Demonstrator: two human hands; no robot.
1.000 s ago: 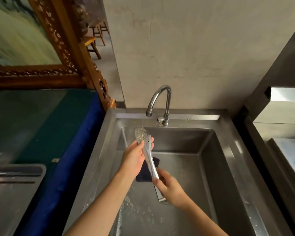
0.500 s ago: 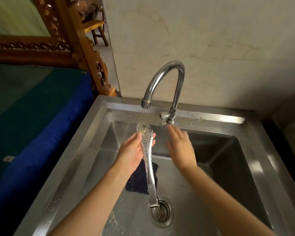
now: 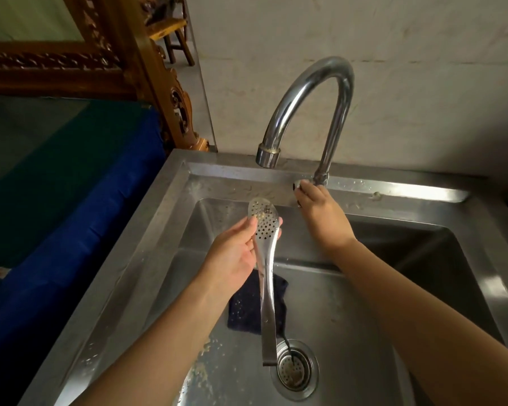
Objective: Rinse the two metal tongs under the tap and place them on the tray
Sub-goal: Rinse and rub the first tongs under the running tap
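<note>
Left hand [image 3: 235, 256] grips the only tongs [image 3: 267, 276] in view just below the perforated head, thumb on one side and fingers on the other. The head is uppermost and the shank hangs down over the sink [image 3: 147, 230]. Right hand [image 3: 320, 213] is closed on the tap handle [image 3: 297, 184] at the foot of the tap [image 3: 329, 67]; the fingers cover most of the handle, so the firmness of the hold cannot be told. No water shows at the spout [image 3: 267, 155]. The head of the tongs sits below the spout and slightly to its left, not squarely under it. Assessment: the step in hand is opening the tap for the rinse. Recommended practice is to turn the handle gradually to a moderate flow, as the perforated head is likely to throw spray. The head should then be brought directly beneath the outlet and rotated so both faces are wetted. A dark cloth [image 3: 247, 306] lies on the sink floor behind the shank, beside the drain strainer [image 3: 294, 369]; the lower end should be kept off both. Second tongs and tray are not in view.
</note>
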